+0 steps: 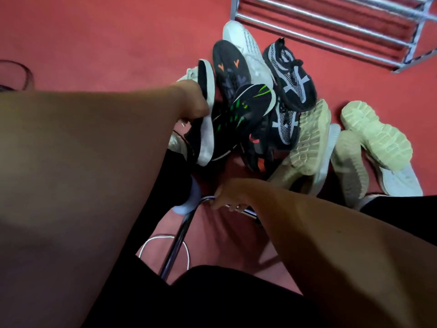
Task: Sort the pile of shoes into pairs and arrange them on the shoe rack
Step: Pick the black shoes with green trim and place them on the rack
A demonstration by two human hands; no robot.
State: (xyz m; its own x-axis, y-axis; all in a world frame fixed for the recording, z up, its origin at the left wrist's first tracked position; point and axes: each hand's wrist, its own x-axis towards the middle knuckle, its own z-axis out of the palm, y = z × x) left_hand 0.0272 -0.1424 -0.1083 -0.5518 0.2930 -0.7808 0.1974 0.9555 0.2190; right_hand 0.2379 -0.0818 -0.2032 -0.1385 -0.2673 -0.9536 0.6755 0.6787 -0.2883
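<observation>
Amid the pile (272, 102), a black shoe (207, 134) was gripped by the left hand (194, 100).
A chrome bar (248, 211) was clasped by the right hand (228, 197).

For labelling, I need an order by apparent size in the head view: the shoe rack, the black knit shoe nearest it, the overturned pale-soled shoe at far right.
1. shoe rack: largest, though cut by the frame edge.
2. overturned pale-soled shoe and black knit shoe: about alike, not ranked.
</observation>
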